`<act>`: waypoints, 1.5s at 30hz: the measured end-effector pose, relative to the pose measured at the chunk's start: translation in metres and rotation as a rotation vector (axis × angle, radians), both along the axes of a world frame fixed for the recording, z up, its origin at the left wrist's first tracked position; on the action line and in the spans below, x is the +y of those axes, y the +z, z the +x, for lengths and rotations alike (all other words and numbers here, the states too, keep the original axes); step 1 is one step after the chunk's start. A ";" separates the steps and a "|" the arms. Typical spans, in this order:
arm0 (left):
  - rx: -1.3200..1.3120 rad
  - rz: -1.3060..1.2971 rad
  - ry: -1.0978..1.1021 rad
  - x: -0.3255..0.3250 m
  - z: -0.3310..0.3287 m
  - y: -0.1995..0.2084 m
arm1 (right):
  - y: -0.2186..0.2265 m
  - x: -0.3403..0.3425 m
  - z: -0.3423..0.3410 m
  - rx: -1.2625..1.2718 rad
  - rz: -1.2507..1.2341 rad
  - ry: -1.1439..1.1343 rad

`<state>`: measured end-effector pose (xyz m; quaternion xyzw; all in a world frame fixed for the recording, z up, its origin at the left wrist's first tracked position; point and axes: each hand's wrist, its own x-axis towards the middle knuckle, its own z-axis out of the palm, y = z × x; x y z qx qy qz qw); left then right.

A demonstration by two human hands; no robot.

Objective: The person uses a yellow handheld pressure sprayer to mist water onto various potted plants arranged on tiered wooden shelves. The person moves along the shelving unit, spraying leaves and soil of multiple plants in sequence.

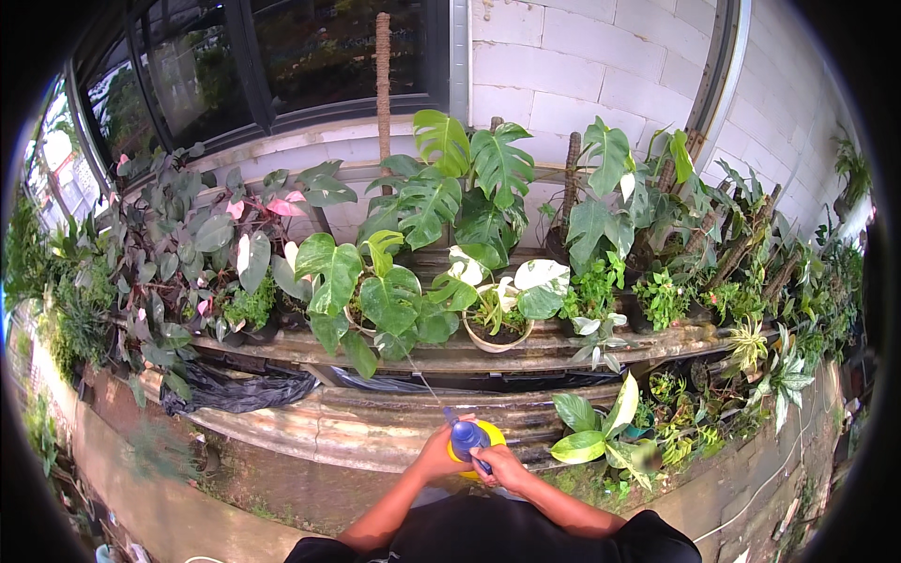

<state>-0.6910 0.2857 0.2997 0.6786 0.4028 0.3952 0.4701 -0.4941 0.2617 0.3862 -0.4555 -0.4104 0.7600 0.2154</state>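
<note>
In front of my body I hold a pump spray bottle (468,437) with a blue top and a yellow body. My left hand (435,456) wraps round its left side. On the right, the fingers of my right hand (503,467) close on the blue top. A thin pale streak, like a jet of water, runs from the nozzle up and left to a potted plant with broad green leaves (389,302). Right of that plant, a variegated plant with white and green leaves sits in a pale round pot (498,340).
Tiered shelves of weathered corrugated sheet (338,427) carry several potted plants. Pink-and-dark foliage (214,233) fills the left, split-leaf plants (502,164) stand behind. Black plastic (235,387) hangs below. A white block wall (601,56) and dark window (333,52) close the back.
</note>
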 end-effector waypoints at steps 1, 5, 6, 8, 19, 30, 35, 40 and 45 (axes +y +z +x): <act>-0.013 0.011 -0.028 0.002 -0.006 0.000 | -0.002 -0.001 -0.006 -0.019 0.013 0.020; -0.024 0.013 -0.153 0.009 -0.028 0.005 | 0.005 -0.005 -0.025 -0.061 0.046 0.050; -0.014 0.021 -0.190 0.012 -0.033 0.007 | 0.003 -0.005 -0.029 -0.057 0.061 0.041; 0.009 0.031 -0.271 0.018 -0.042 0.017 | -0.004 -0.009 -0.037 -0.045 0.084 0.015; -0.063 -0.099 -0.435 0.026 -0.083 0.023 | -0.008 -0.029 -0.085 0.075 0.048 -0.147; 0.066 -0.158 -0.543 0.034 -0.089 0.001 | -0.010 -0.041 -0.102 0.092 -0.013 -0.249; 0.272 -0.122 -0.602 0.041 -0.088 -0.011 | -0.011 -0.047 -0.105 0.124 -0.020 -0.315; 0.174 0.010 -0.515 0.040 -0.082 -0.013 | -0.010 -0.048 -0.108 0.144 -0.035 -0.359; 0.155 -0.005 -0.482 0.037 -0.080 -0.016 | -0.011 -0.050 -0.107 0.172 -0.046 -0.363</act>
